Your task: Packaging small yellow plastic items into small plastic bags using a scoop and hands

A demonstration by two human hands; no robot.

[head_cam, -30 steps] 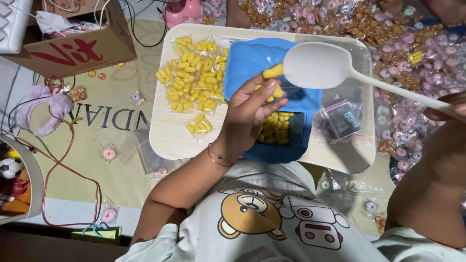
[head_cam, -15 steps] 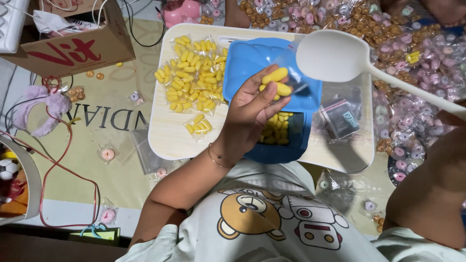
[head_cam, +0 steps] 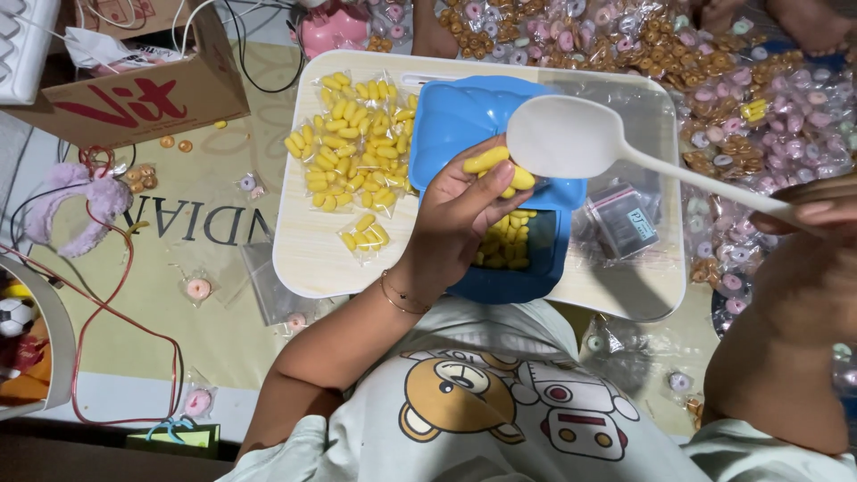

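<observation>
My left hand [head_cam: 460, 219] is over the blue container [head_cam: 455, 116] on the small white table [head_cam: 303, 259], pinching a few yellow capsule-shaped candies [head_cam: 486, 161] between its fingers. More yellow candies [head_cam: 504, 241] lie inside the container under the hand. My right hand [head_cam: 817, 214] at the right edge grips the handle of a large white plastic spoon [head_cam: 571, 136], whose bowl hovers just right of the held candies. Small clear bags of yellow candies [head_cam: 353, 138] are piled on the table's left half.
A stack of small clear bags [head_cam: 625, 223] lies on the table's right side. Many pink and brown wrapped sweets [head_cam: 714, 80] cover the floor to the right. A cardboard box [head_cam: 134, 89], a red cable [head_cam: 125, 295] and a fluffy pink headband [head_cam: 71, 214] lie left.
My left hand has lifted a few yellow candies out of the container and closed on them. The white spoon has tilted and come closer to the hand.
</observation>
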